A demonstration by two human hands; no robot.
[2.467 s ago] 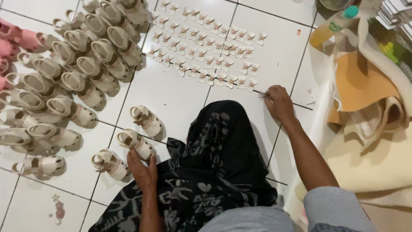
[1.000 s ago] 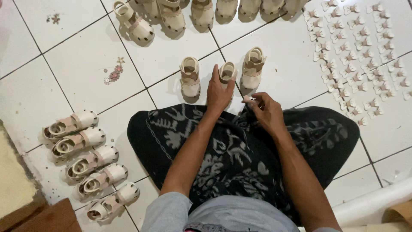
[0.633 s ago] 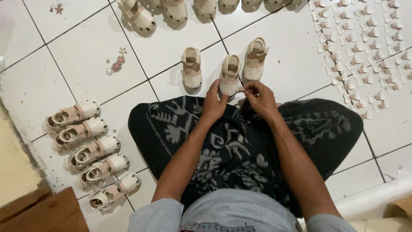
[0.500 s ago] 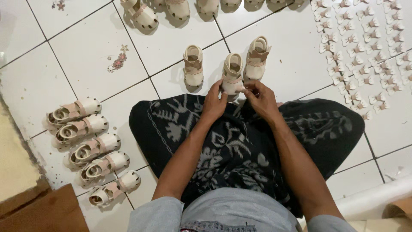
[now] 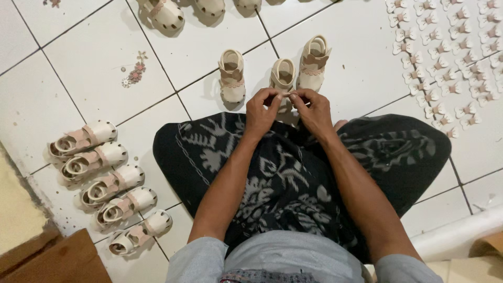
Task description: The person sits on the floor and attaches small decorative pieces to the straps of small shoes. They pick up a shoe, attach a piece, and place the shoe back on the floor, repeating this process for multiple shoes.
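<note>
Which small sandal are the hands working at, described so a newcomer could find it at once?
Start at the dark patterned cloth over the person's lap; just beyond it three cream sandals stand in a row on the white tiled floor. It is the middle sandal, right above the left hand and right hand, which meet over its near end while its two neighbours stand untouched.

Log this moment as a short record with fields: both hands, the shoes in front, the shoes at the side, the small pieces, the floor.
left hand: left hand, fingertips meeting the other hand's over the middle shoe
right hand: right hand, pinching something too small to tell
shoes in front: three cream sandals; middle sandal partly hidden by the hands, left sandal and right sandal apart from them
shoes at side: row of five sandals on the person's left
small pieces: cream bow pieces laid in rows, far right
floor: white tiled floor
lap: dark patterned cloth
</note>
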